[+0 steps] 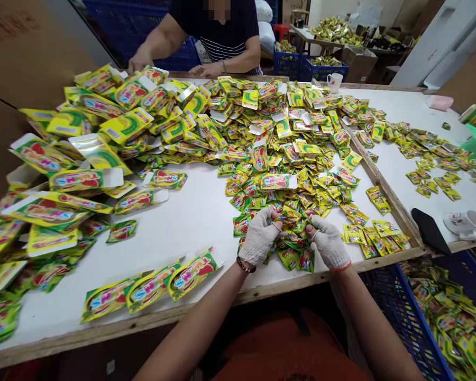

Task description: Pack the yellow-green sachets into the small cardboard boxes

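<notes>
The white, wood-edged surface [190, 217] extends from the near left to the far right. A large mixed heap of yellow-green printed cartons [127, 126] and small sachets covers its far and left parts, with several carton flaps standing open. A co-worker in a dark top [238, 24] is positioned at the far side, both forearms behind the heap. A blue plastic crate [401, 312] at the near right, below the level of the surface, contains further packets. A wooden divider strip [373, 168] runs from the middle toward the right corner; loose packets lie on both sides.

The person's left hand [258, 237] and right hand [329, 243] wear white knitted gloves with bare fingertips; a beaded bracelet [246, 265] is on the left wrist. Three cartons [193, 273] lie side by side at the near edge, left of the hands. A white mug [466, 223] and a dark phone-shaped object [430, 231] lie at the right; a second mug stands at the far side.

Both hands show a closed grip on small sachets [291, 216], located between them above the loose pile; the exact number held cannot be determined.
</notes>
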Available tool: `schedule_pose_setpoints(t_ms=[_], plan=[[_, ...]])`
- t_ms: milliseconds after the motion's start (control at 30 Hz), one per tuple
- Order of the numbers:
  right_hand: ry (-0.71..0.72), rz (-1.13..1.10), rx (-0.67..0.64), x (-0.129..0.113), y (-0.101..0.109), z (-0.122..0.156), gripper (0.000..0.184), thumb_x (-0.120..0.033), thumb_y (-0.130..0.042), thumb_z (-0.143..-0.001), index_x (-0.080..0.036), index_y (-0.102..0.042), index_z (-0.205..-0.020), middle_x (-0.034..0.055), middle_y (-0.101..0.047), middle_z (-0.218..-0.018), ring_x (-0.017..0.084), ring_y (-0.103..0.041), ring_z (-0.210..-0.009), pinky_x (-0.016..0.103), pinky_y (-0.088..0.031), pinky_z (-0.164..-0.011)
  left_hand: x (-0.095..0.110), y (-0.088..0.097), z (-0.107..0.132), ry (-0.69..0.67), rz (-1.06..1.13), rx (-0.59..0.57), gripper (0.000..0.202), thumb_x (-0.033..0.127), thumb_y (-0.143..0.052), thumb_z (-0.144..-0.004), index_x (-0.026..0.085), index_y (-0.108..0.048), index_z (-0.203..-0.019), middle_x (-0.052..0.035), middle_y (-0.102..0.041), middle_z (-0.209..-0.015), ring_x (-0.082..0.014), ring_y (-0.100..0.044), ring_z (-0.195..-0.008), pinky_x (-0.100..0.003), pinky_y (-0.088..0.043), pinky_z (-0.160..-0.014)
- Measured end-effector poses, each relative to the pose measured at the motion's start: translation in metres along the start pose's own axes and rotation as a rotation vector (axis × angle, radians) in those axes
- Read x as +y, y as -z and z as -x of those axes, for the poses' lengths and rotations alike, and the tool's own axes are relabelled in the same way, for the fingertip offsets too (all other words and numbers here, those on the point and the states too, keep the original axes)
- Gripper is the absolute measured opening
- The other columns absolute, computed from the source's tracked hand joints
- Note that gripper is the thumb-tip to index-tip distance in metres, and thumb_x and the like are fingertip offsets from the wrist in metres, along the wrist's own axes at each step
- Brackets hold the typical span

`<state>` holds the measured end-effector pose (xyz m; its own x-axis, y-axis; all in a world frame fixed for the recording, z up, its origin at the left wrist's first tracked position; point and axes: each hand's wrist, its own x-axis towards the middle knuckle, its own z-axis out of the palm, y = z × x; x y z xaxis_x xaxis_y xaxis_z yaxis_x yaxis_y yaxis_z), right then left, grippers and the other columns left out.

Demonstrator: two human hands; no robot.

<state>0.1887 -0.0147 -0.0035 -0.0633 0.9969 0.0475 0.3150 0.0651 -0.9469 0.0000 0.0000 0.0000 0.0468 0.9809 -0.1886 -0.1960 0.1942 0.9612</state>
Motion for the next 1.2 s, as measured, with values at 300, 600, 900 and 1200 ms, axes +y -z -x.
schedule_pose_setpoints(t_ms=[300, 600, 900, 1200], plan=[[0.177, 0.372, -0.028, -0.021, -0.014, -0.009, 0.023, -0.034, -0.052, -0.087, -0.022, -0.066, -0.074, 0.0040, -0.067, -0.076, 0.019, -0.060, -0.074, 0.030, -0.046, -0.072, -0.003, 0.005, 0.007, 0.055, 0.023, -0.177, 0.042, 0.043, -0.075, -0.073, 0.017, -0.054, -0.099, -0.0003, -0.059, -0.086, -0.0132, -0.059, -0.074, -0.025, -0.054, -0.065], [0.101, 0.329, 0.021, -0.029, -0.018, -0.011, 0.032, -0.042, -0.055, -0.088, -0.021, -0.053, -0.064, -0.0018, -0.051, -0.059, 0.014, -0.047, -0.060, 0.026, -0.034, -0.057, 0.001, 0.002, 0.009, 0.010, 0.092, -0.151, 0.034, 0.036, -0.074, -0.070, 0.018, -0.047, -0.078, 0.0060, -0.046, -0.069, -0.0068, -0.043, -0.061, -0.018, -0.040, -0.055], [0.115, 0.379, 0.040, -0.044, -0.019, -0.005, 0.034, -0.040, -0.050, -0.092, -0.020, -0.050, -0.064, -0.0017, -0.051, -0.061, 0.013, -0.047, -0.062, 0.025, -0.034, -0.059, 0.005, 0.004, 0.011, 0.170, 0.343, -0.235, 0.047, 0.032, -0.077, -0.066, 0.016, -0.053, -0.104, -0.0041, -0.062, -0.095, -0.0154, -0.061, -0.079, -0.027, -0.051, -0.068], [0.153, 0.381, 0.069, -0.034, -0.030, 0.000, 0.033, -0.041, -0.049, -0.094, -0.019, -0.056, -0.071, 0.0000, -0.054, -0.065, 0.014, -0.049, -0.063, 0.027, -0.037, -0.061, 0.005, -0.003, 0.013, -0.081, 0.134, -0.210, 0.041, 0.042, -0.074, -0.078, 0.017, -0.053, -0.103, 0.0023, -0.053, -0.079, -0.0103, -0.051, -0.071, -0.023, -0.045, -0.066]])
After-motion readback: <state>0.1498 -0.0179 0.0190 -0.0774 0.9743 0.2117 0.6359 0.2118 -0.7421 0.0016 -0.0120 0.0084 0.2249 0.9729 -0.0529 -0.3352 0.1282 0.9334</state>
